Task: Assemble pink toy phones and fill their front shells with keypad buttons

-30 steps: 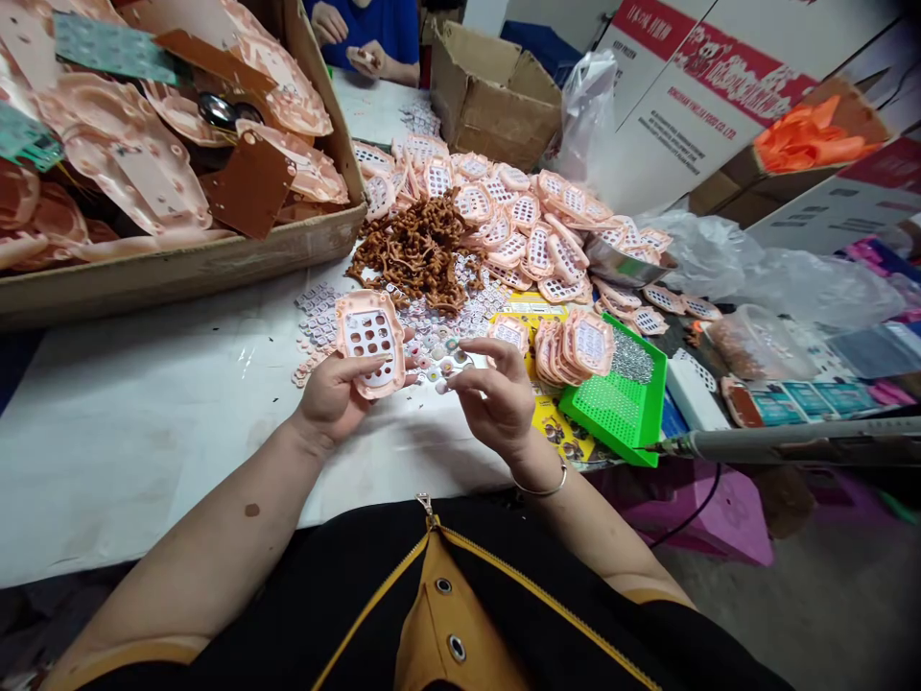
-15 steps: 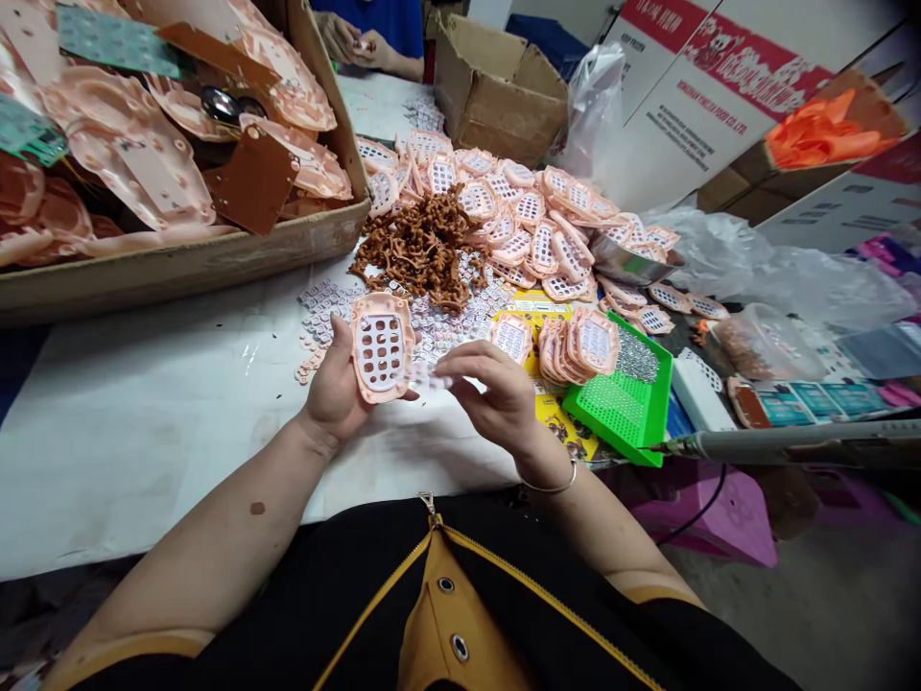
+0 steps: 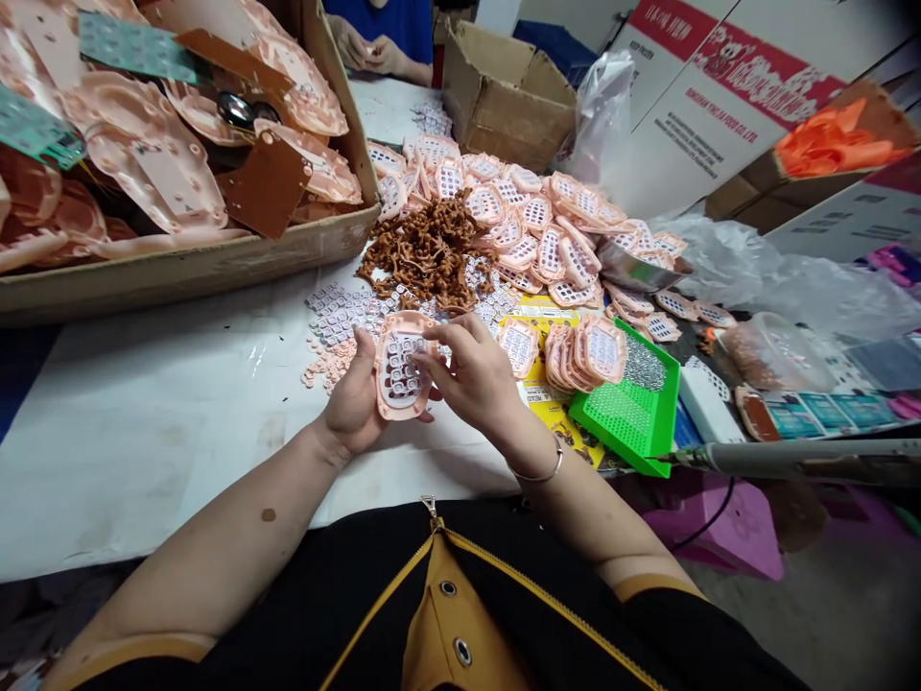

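My left hand (image 3: 356,403) grips a pink keypad cover (image 3: 401,374) with rows of holes, held upright over the white table (image 3: 144,432). A white rubber key sheet lies in the cover. My right hand (image 3: 475,374) is pinched against the cover's top right edge, fingers pressing on the key sheet. Loose white key sheets (image 3: 342,312) lie just beyond my hands, with a heap of brown rubber scraps (image 3: 428,254) behind them. A short stack of finished pink covers (image 3: 582,350) rests to the right of my right hand.
A big cardboard box (image 3: 187,269) of pink shells and circuit boards fills the left. A pile of pink covers (image 3: 547,226) spreads behind the scraps. A green tray (image 3: 637,417), a metal bowl (image 3: 633,274), and a tool (image 3: 791,459) sit right. Another person's hands (image 3: 370,53) work opposite.
My right hand moved left from beside the cover onto it, bringing a white key sheet into the cover. My left hand turned the cover more upright.
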### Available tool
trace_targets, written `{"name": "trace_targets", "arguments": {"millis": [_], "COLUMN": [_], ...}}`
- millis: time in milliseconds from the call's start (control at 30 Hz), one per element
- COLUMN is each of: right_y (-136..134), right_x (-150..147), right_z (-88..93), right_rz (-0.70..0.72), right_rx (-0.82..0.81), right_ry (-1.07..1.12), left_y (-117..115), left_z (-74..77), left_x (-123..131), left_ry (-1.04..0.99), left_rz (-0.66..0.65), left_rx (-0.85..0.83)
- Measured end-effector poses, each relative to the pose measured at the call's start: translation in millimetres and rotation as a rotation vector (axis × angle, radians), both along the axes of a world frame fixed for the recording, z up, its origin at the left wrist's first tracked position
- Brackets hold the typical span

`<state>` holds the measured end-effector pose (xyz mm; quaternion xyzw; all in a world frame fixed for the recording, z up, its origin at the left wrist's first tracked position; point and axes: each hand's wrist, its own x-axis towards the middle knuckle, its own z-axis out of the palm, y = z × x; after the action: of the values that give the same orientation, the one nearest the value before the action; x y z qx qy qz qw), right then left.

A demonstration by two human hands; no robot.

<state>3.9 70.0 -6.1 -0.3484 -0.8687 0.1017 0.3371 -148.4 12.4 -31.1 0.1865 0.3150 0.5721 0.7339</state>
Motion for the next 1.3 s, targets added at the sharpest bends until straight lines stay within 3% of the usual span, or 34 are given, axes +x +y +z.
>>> {"name": "trace_targets", "arguments": {"millis": [200, 533, 800, 933, 1033, 1167, 1300], "right_y": [-19, -19, -14, -8, 0, 2, -7], "right_x": [2, -5, -2, 7, 17, 15, -19], "right_z": [-13.8, -20.7, -15.2, -13.0, -19.0, -31.7, -39.6], "right_rz": [0.187, 0.046, 0.137, 0.076, 0.005, 0.121, 0.245], "right_rx": [0.306, 0.3, 0.278, 0.212, 0.125, -0.009, 0.005], "right_ry": [-0.149, -0.332, -0.262, -0.086, -0.041, -0.299, -0.521], "left_y": [2, 4, 5, 9, 12, 15, 16], "left_z": [7.3, 6.2, 6.9, 6.8, 9.1, 10.5, 8.6], "left_x": [2, 4, -4, -23, -40, -49, -49], "left_ry": [-0.03, -0.138, -0.203, -0.102, -0.063, -0.08, -0.056], "left_rz": [0.11, 0.117, 0.114, 0.219, 0.395, 0.616, 0.617], "left_rx": [-0.074, -0.075, 0.042, 0.208, 0.334, 0.418, 0.385]}}
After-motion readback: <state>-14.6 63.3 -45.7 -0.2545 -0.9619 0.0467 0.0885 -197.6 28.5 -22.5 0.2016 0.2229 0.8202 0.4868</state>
